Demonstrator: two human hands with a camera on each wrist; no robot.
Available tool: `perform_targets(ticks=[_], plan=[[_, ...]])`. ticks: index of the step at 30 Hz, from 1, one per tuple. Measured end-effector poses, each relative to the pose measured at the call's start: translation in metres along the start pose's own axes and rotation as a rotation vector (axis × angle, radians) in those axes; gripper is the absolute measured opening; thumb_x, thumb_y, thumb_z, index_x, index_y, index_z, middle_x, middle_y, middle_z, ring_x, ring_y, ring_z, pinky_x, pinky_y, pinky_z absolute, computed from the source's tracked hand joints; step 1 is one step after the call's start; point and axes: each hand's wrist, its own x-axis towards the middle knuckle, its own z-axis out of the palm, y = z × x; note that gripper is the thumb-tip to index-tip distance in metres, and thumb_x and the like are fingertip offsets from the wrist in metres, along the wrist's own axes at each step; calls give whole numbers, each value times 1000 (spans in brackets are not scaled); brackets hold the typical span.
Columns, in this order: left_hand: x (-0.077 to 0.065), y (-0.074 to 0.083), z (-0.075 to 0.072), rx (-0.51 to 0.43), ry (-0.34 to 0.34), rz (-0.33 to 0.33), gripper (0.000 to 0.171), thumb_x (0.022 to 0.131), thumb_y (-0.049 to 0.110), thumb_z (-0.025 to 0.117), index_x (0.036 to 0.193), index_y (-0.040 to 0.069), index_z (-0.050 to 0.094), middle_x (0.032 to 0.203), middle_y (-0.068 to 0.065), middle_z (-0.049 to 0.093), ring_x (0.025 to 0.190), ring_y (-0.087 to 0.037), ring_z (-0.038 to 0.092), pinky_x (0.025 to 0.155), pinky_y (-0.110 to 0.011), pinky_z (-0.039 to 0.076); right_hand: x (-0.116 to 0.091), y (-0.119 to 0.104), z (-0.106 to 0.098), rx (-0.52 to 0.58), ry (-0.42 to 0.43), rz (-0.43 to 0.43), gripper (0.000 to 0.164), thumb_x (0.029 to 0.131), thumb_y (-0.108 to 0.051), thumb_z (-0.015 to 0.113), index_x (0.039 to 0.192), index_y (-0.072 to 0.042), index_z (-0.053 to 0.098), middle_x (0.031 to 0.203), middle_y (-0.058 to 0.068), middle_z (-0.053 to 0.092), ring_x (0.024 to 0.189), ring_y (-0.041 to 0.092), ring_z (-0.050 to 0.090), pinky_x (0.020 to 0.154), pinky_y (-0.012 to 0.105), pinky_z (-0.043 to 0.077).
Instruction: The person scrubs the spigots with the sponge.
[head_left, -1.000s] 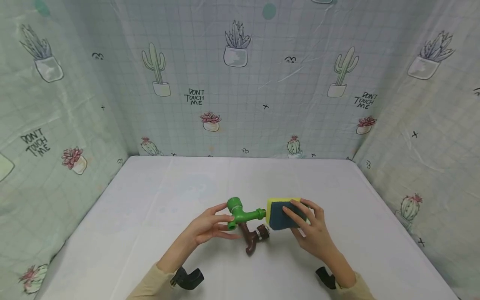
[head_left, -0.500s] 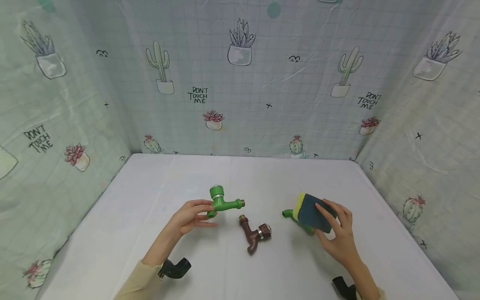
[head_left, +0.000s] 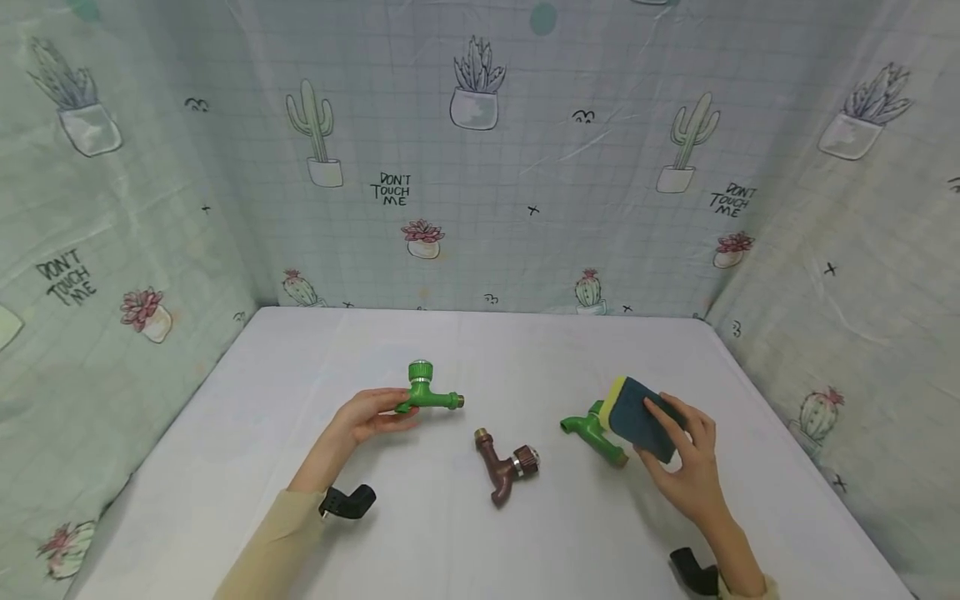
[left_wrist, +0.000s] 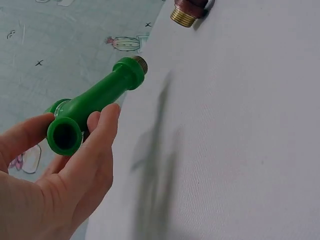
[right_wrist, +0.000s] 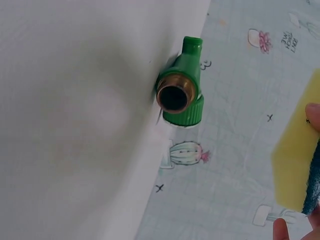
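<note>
My left hand [head_left: 369,417] grips a green faucet [head_left: 435,400] above the left-middle of the table; its threaded end points right. In the left wrist view, thumb and fingers pinch the green faucet [left_wrist: 100,97] near its open spout. On the right, my right hand [head_left: 688,471] holds a yellow sponge with a dark scouring side [head_left: 643,417] between thumb and fingers. Just left of the sponge, a second green faucet [head_left: 592,435] lies on the table, its knob partly covered by the sponge. A brown faucet [head_left: 504,468] lies between the two hands, untouched.
The white table [head_left: 420,542] reaches back to a patterned cloth [head_left: 495,233], which also hangs along both sides. A black camera mount sits at the left wrist [head_left: 348,502] and another at the right wrist [head_left: 693,572].
My left hand has carried the green faucet left and farther back, off the brown one. My right hand has moved right with the sponge, uncovering the second green faucet.
</note>
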Motion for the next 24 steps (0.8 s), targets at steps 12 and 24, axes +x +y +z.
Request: perform_targets(ticks=[12, 24], plan=[[22, 2, -2, 21, 32, -73, 33, 88, 1, 50, 120, -6, 43, 101, -14, 44, 77, -18, 63, 90, -50, 45, 2, 12, 2, -104, -5, -110, 54, 86, -50, 43, 121, -11, 55, 127, 17, 44, 109, 34, 31, 79, 54, 24], [28, 2, 1, 127, 72, -81, 40, 91, 3, 46, 127, -12, 35, 91, -12, 51, 74, -15, 63, 89, -48, 46, 5, 12, 1, -169, -41, -99, 56, 82, -44, 40, 123, -8, 50, 122, 19, 44, 104, 36, 33, 74, 55, 26]])
